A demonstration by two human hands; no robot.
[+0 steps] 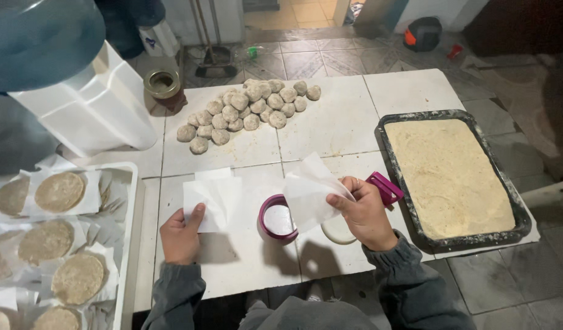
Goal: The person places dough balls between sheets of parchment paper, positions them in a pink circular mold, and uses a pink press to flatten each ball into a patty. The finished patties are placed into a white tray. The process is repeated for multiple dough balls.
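My right hand [365,215] pinches a square sheet of white paper [310,190] and holds it lifted over a purple ring-shaped patty press [276,220]. The press has a purple handle [385,187] that shows behind my right hand. My left hand [182,235] rests on the white tiled counter [342,122], with its thumb on a small stack of white paper squares [212,200]. A pile of several round dough balls [245,110] lies at the far side of the counter.
A dark metal tray of pale crumbs [449,174] sits at the right edge. A white tray [130,232] at the left holds several flat patties [60,191] on paper squares. A water dispenser with a blue bottle [80,91] and a brass-coloured tin [162,84] stand at the back left.
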